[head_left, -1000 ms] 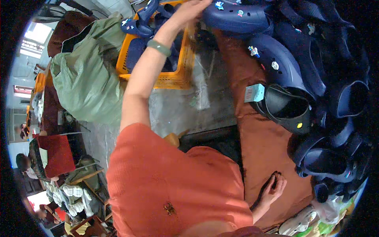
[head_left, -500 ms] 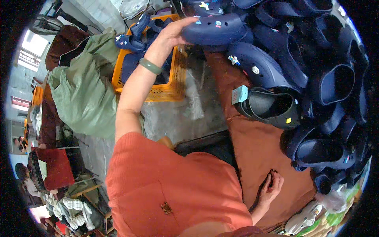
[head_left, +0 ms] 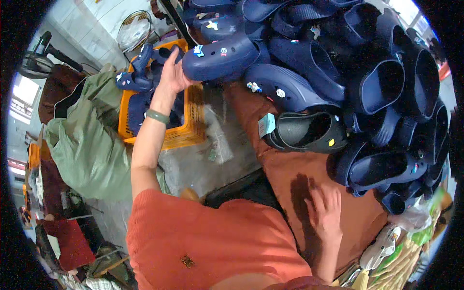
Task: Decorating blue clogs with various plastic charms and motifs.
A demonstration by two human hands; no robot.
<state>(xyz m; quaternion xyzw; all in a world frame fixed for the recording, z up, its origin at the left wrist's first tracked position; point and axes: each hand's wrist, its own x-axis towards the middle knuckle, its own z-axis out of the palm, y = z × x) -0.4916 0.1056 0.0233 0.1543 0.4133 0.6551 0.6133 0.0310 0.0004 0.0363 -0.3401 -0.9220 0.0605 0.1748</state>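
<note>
Bench (head_left: 357,217): covered in reddish-brown cloth, with a heap of navy clogs (head_left: 382,89) along its right side and far end.
Charmed clog (head_left: 217,62): navy, at the bench's far left corner, toe pointing left, a blue-and-white star on top.
Left hand (head_left: 175,77): at that toe, one finger pointing up and apart from it; the others are partly hidden (so I cannot tell whether they clamp the clog).
Right hand (head_left: 325,210): fingers spread apart over the bench near its left edge, a dark shadow just beside them.
Black clog (head_left: 297,135): close to the bench's left edge, with a pale blue tag (head_left: 267,125) at one end and a yellow charm (head_left: 331,142) at the other.
Crate (head_left: 193,113): orange-yellow, beyond the bench's left edge, more navy footwear inside.
Sack (head_left: 87,150): pale green, left of the crate.
White clog (head_left: 380,249): by the bench's near right corner, near a clear plastic bag (head_left: 411,220).
</note>
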